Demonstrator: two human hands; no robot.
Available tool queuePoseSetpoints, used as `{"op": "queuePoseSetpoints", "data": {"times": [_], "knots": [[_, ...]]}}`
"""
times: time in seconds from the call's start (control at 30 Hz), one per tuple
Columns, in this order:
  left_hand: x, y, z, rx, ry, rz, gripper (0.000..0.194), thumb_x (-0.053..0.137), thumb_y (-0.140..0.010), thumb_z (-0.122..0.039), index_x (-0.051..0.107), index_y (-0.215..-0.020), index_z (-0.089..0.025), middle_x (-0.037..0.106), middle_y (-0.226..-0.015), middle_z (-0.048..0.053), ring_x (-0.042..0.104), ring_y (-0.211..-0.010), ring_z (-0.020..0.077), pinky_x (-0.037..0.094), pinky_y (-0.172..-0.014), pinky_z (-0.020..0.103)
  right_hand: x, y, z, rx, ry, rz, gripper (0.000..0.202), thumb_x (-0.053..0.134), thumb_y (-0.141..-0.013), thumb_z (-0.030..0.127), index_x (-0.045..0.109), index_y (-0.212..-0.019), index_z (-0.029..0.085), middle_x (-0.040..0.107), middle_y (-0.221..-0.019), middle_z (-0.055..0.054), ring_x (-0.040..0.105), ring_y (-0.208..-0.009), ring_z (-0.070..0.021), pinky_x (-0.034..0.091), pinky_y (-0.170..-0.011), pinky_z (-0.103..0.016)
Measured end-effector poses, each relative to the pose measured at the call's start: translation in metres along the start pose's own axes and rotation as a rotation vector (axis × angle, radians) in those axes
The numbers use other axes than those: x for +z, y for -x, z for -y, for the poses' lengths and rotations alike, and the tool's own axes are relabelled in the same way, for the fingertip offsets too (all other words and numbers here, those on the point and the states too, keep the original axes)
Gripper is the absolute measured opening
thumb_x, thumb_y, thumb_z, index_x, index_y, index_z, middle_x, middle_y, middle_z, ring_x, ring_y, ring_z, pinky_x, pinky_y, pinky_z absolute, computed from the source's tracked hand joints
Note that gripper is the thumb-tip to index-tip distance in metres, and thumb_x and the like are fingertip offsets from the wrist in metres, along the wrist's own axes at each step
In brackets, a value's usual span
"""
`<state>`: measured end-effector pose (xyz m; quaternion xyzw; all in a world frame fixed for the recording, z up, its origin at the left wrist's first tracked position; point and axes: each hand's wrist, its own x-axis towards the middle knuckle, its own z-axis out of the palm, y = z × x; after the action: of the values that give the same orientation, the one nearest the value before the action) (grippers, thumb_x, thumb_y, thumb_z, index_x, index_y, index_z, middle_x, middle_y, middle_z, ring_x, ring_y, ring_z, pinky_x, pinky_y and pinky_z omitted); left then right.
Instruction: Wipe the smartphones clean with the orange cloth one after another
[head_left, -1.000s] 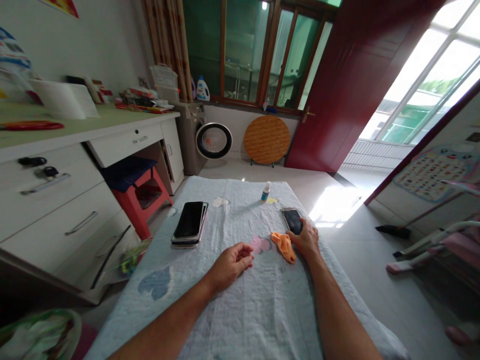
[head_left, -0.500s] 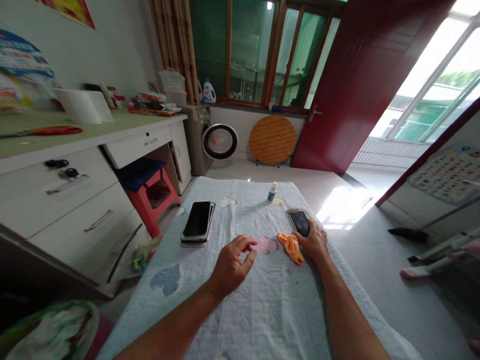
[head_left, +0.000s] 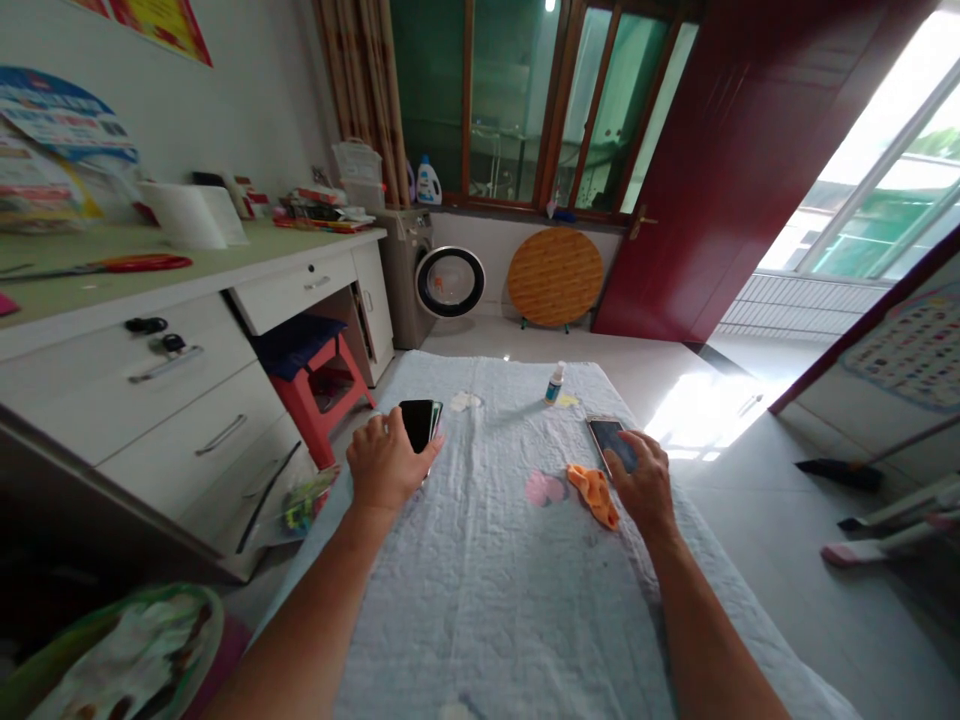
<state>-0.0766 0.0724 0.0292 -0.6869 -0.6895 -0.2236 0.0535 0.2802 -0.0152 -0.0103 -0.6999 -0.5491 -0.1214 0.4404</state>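
Note:
My left hand [head_left: 388, 462] is over a stack of smartphones [head_left: 417, 420], thumb along its right side and fingers on its left; the hand covers the near part of the stack. On the right, my right hand [head_left: 643, 482] grips the near end of a single smartphone [head_left: 606, 436] lying screen up on the cloth. An orange cloth [head_left: 594, 497] lies crumpled just left of that hand. Farther back stands a small spray bottle [head_left: 554, 384] with a blue label and white cap.
A pale patterned quilt [head_left: 480, 590] covers the surface under my hands. To the left are a red stool [head_left: 324, 385], white drawers [head_left: 180, 375] and a waste bin [head_left: 214, 640]. A washing machine with its door open [head_left: 450, 282] and a round wooden board [head_left: 556, 278] stand behind.
My left hand has moved left from the middle of the quilt onto the smartphone stack. The right hand stays at the single smartphone. The view has shifted slightly.

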Motion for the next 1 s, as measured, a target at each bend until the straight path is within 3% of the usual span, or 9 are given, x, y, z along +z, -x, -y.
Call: {"op": "queuePoseSetpoints", "data": {"times": [0.13, 0.33, 0.7, 0.83, 1.0], "knots": [[0.006, 0.001, 0.003, 0.02, -0.06, 0.075, 0.072, 0.053, -0.074, -0.061, 0.047, -0.124, -0.009, 0.058, -0.107, 0.021, 0.052, -0.104, 0.0374, 0.039, -0.086, 0.046, 0.0, 0.001, 0.001, -0.001, -0.008, 0.017, 0.031, 0.053, -0.079, 0.039, 0.064, -0.101, 0.02, 0.062, -0.11, -0.012, 0.055, -0.106, -0.0263, 0.041, -0.096, -0.045], [0.009, 0.0, 0.005, 0.027, -0.067, 0.061, 0.068, 0.055, -0.073, -0.056, 0.047, -0.124, -0.012, 0.059, -0.106, 0.019, 0.051, -0.107, 0.0372, 0.04, -0.086, 0.046, -0.001, 0.004, 0.003, -0.031, -0.027, 0.033, 0.026, 0.054, -0.08, 0.035, 0.065, -0.098, 0.02, 0.064, -0.103, -0.01, 0.057, -0.1, -0.0246, 0.042, -0.094, -0.043], [0.012, -0.001, -0.001, -0.061, 0.033, -0.038, 0.065, 0.057, -0.073, -0.043, 0.045, -0.129, -0.012, 0.051, -0.118, 0.021, 0.047, -0.11, 0.0376, 0.039, -0.089, 0.048, 0.003, 0.014, 0.012, -0.111, 0.053, 0.376, 0.031, 0.056, -0.081, 0.043, 0.07, -0.094, 0.018, 0.065, -0.094, -0.009, 0.058, -0.088, -0.0229, 0.045, -0.081, -0.036], [0.013, -0.002, -0.001, -0.047, 0.058, -0.056, 0.065, 0.059, -0.073, -0.042, 0.046, -0.129, -0.011, 0.05, -0.118, 0.021, 0.046, -0.111, 0.0367, 0.037, -0.092, 0.048, 0.007, 0.018, 0.013, -0.088, 0.139, 0.449, 0.036, 0.054, -0.083, 0.048, 0.069, -0.097, 0.019, 0.065, -0.09, -0.008, 0.058, -0.084, -0.0223, 0.044, -0.078, -0.034], [0.014, -0.002, -0.001, -0.002, 0.053, -0.125, 0.065, 0.062, -0.072, -0.04, 0.047, -0.128, -0.013, 0.048, -0.119, 0.019, 0.043, -0.116, 0.0355, 0.036, -0.095, 0.048, 0.012, 0.021, 0.012, -0.107, 0.121, 0.501, 0.03, 0.05, -0.088, 0.04, 0.067, -0.102, 0.019, 0.068, -0.093, -0.009, 0.06, -0.09, -0.0224, 0.043, -0.082, -0.033]]}}
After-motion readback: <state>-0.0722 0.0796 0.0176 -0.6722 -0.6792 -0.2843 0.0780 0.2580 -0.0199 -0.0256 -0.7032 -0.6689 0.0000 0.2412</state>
